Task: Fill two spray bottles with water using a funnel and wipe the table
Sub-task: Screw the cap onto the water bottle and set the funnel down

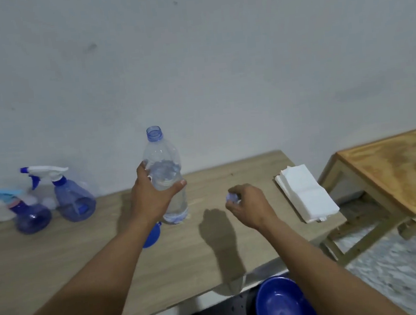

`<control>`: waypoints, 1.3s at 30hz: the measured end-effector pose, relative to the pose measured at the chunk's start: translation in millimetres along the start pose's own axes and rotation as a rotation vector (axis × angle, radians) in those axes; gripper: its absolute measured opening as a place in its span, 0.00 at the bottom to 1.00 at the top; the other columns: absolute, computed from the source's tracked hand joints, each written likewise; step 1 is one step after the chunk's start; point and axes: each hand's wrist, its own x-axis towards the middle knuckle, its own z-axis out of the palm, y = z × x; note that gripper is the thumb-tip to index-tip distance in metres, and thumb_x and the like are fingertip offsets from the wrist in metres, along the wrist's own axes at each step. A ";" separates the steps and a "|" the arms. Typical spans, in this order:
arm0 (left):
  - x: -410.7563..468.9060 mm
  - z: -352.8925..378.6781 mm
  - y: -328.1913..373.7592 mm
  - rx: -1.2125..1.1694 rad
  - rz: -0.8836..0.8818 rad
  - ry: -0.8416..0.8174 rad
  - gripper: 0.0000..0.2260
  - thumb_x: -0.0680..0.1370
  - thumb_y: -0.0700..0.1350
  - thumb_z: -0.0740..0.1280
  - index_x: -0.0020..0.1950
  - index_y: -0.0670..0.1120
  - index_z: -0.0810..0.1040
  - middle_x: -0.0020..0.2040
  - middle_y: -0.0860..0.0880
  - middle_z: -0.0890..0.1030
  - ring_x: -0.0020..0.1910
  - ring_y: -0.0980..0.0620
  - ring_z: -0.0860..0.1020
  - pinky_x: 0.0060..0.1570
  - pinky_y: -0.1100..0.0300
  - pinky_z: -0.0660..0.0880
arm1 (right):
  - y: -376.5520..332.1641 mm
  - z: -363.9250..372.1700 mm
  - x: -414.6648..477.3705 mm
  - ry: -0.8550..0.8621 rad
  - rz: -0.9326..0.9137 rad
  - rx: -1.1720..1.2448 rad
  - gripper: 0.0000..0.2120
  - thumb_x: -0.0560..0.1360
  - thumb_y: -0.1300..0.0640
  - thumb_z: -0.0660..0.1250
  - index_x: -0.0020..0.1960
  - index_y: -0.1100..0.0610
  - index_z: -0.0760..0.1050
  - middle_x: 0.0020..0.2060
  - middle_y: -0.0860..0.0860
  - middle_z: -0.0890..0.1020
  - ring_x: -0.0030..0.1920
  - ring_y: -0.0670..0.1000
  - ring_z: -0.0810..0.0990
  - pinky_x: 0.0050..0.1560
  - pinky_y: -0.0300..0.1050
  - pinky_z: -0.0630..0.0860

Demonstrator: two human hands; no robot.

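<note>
A clear water bottle (167, 171) stands upright and uncapped on the wooden table (60, 268), mostly full. My left hand (152, 193) grips its middle. My right hand (248, 205) hovers just above the table to the bottle's right, fingers closed on the small pale blue cap (232, 197). Two blue spray bottles stand at the far left: one with a white trigger head (72, 198), one with a light blue and pink head (29, 215). A blue funnel (152, 235) lies on the table, partly hidden behind my left forearm.
A stack of white tissues (307, 193) lies at the table's right end. A blue bowl (282, 302) sits below the table's front edge. A lower wooden table (401, 166) stands to the right. The wall runs close behind.
</note>
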 end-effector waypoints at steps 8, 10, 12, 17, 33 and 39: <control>16.9 12.2 -5.9 -0.002 -0.076 -0.019 0.35 0.67 0.57 0.79 0.68 0.50 0.67 0.64 0.50 0.79 0.60 0.47 0.78 0.60 0.52 0.75 | -145.4 -72.2 47.6 0.024 -0.431 0.108 0.17 0.80 0.51 0.66 0.66 0.55 0.79 0.57 0.48 0.81 0.55 0.47 0.80 0.58 0.40 0.74; 18.2 10.8 -7.1 -0.012 -0.069 -0.011 0.35 0.67 0.56 0.79 0.68 0.50 0.68 0.62 0.51 0.78 0.60 0.48 0.78 0.58 0.55 0.74 | -168.4 -73.1 59.5 -0.018 -0.505 0.030 0.17 0.80 0.54 0.65 0.68 0.56 0.78 0.60 0.51 0.80 0.59 0.50 0.79 0.61 0.44 0.74; 19.4 10.7 -8.2 -0.004 -0.071 -0.006 0.34 0.67 0.55 0.79 0.68 0.51 0.68 0.61 0.52 0.78 0.58 0.49 0.78 0.56 0.56 0.74 | -185.1 -73.5 69.0 -0.062 -0.533 -0.050 0.15 0.80 0.59 0.63 0.66 0.59 0.79 0.61 0.54 0.79 0.61 0.54 0.78 0.62 0.49 0.75; 24.0 13.9 -14.5 -0.011 -0.078 -0.011 0.29 0.68 0.54 0.79 0.63 0.56 0.67 0.59 0.53 0.79 0.56 0.50 0.78 0.55 0.58 0.74 | -203.2 -75.3 79.6 -0.191 -0.556 -0.173 0.13 0.78 0.65 0.59 0.52 0.61 0.83 0.54 0.55 0.84 0.56 0.57 0.81 0.60 0.54 0.77; 20.4 17.1 -17.4 -0.007 -0.118 -0.022 0.35 0.68 0.60 0.77 0.68 0.56 0.63 0.64 0.54 0.77 0.60 0.51 0.77 0.60 0.53 0.75 | -194.4 -74.9 94.9 -0.250 -0.548 -0.170 0.09 0.80 0.53 0.62 0.57 0.52 0.77 0.50 0.44 0.83 0.49 0.49 0.80 0.51 0.46 0.78; 15.3 21.0 -14.3 -0.021 -0.120 0.028 0.34 0.69 0.61 0.75 0.70 0.56 0.64 0.63 0.54 0.78 0.60 0.50 0.77 0.59 0.54 0.76 | -179.1 -52.8 96.1 -0.131 -0.545 -0.013 0.10 0.80 0.48 0.65 0.56 0.55 0.75 0.50 0.47 0.82 0.50 0.49 0.80 0.50 0.46 0.78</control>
